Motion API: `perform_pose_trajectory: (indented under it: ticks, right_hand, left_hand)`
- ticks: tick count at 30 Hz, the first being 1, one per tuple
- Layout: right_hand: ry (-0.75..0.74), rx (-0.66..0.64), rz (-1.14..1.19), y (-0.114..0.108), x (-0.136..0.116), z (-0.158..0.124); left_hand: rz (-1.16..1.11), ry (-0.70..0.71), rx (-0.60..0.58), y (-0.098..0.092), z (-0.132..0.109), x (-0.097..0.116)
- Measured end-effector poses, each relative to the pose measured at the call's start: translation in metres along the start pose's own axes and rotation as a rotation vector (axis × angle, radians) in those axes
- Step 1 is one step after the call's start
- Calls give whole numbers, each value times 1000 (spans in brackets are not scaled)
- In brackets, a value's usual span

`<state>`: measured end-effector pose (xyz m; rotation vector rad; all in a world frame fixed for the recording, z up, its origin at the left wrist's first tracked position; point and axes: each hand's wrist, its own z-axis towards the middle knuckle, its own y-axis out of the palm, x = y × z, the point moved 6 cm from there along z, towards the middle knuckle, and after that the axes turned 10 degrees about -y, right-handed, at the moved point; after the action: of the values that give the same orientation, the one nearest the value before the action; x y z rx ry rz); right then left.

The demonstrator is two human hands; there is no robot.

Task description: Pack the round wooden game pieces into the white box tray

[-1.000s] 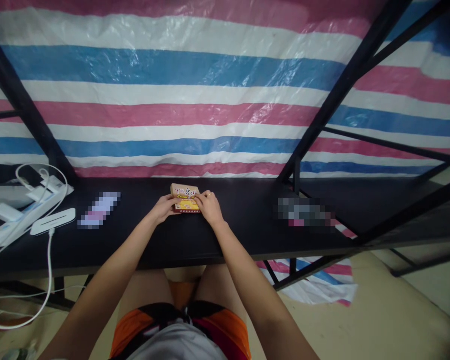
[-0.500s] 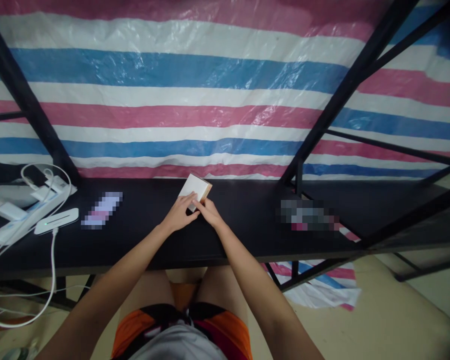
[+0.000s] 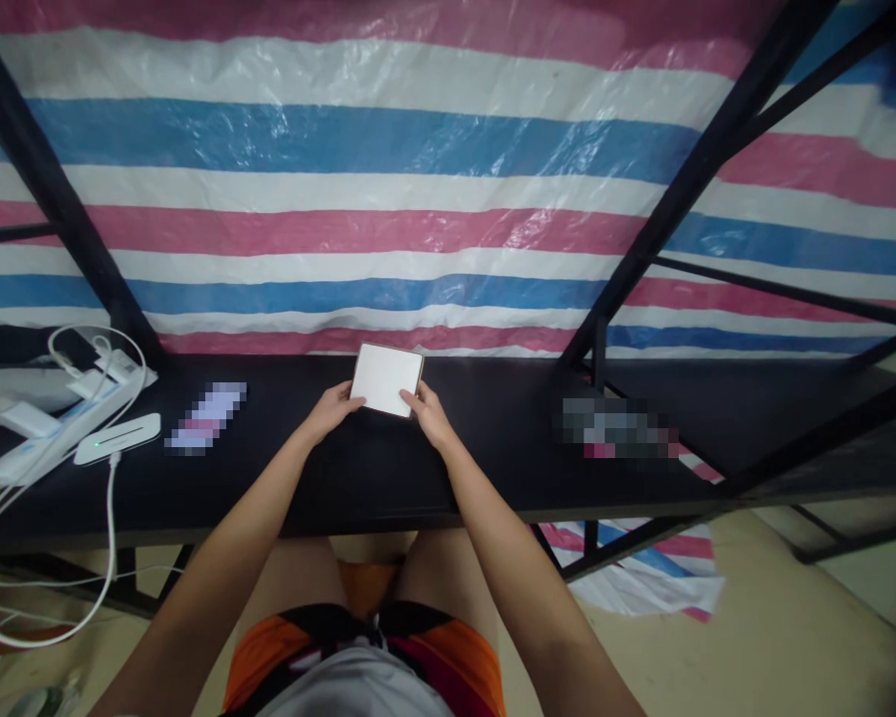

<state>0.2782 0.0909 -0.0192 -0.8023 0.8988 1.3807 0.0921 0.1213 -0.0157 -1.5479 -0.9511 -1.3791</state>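
Observation:
A flat white box-like object [image 3: 386,376] with a thin brown edge is held over the black desk [image 3: 493,468], its white face turned toward me. My left hand [image 3: 335,408] grips its lower left corner, thumb on the white face. At the lower right side my right hand [image 3: 428,410] is closed on it too, thumb lying over the front. The fingers behind the object are hidden. Whether its back rests on the desk I cannot tell.
A blurred-out phone-like item [image 3: 207,418] lies left on the desk. Beyond it are a white cabled device [image 3: 117,439] and a power strip [image 3: 67,418] with plugs. A pixelated item [image 3: 616,428] lies right. Black posts [image 3: 634,249] stand before striped sheeting [image 3: 373,229].
My left hand has moved left, from the object's front to its left corner. The object has turned so its white face is squarer to me. My right hand has shifted to its right side.

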Motion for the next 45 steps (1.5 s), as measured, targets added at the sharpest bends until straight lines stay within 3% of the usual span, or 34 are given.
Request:
perform_pose_trajectory:
  ticks: [3,8,12,16,21,28,30,34,39,42,45]
  right_hand:
    - [6,64,44,-9,5,2]
    - [-4,98,-193,-17,6,3]
    - [-21,80,-241,-12,-2,2]
    - [-37,21,-167,-3,-7,1]
    - [-27,38,-227,0,-5,0]
    - [-30,35,-128,8,-8,-3]
    - [8,-59,18,17,-10,-5]
    - [124,-229,294,32,-9,-10]
    - [174,-113,264,19,-5,-8]
    - [182,-39,230,11,-1,-6]
    - [200,9,194,5,4,-5]
  left_hand:
    - [-101,-17,-1,2,-5,5]
    - [-91,99,164,2,-12,19]
    - [-85,215,218,6,-18,28]
    - [-92,221,225,11,-20,29]
    - [9,247,305,10,-21,31]
    - [361,300,559,-1,-32,36]
    - [504,324,517,4,-33,38]
    - [803,519,291,35,-36,42]
    - [945,627,114,66,-42,35]
    - [787,566,68,58,-35,30]
    - [503,368,177,26,-17,23]
